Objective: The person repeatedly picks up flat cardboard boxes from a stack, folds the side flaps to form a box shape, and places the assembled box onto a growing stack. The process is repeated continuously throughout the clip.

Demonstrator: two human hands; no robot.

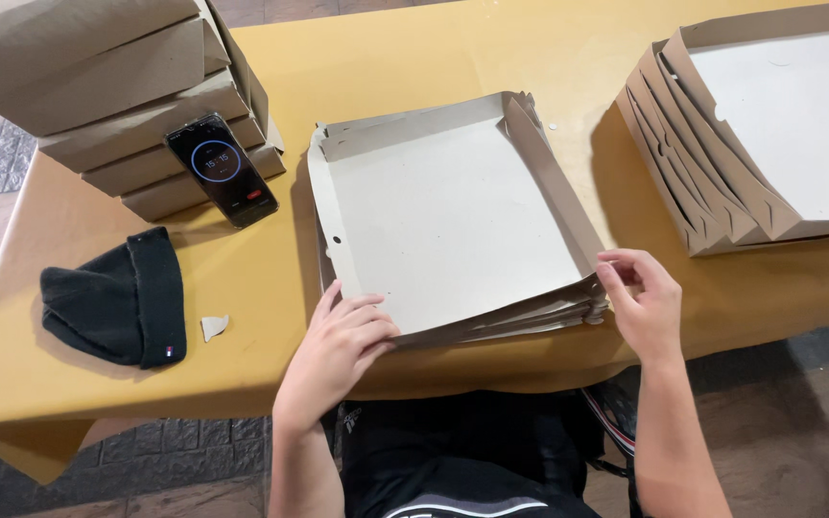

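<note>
A stack of flat grey cardboard box trays (453, 211) lies on the yellow table (414, 58) in front of me. My left hand (336, 350) rests flat on the near left edge of the top tray, fingers spread. My right hand (643, 305) pinches the near right corner of the stack, fingertips on the folded side flap.
A pile of closed cardboard boxes (107, 86) stands at the back left with a black phone (223, 168) leaning on it. A black knit cap (117, 299) and a small cardboard scrap (213, 326) lie at the left. Nested open box trays (750, 134) sit at the right.
</note>
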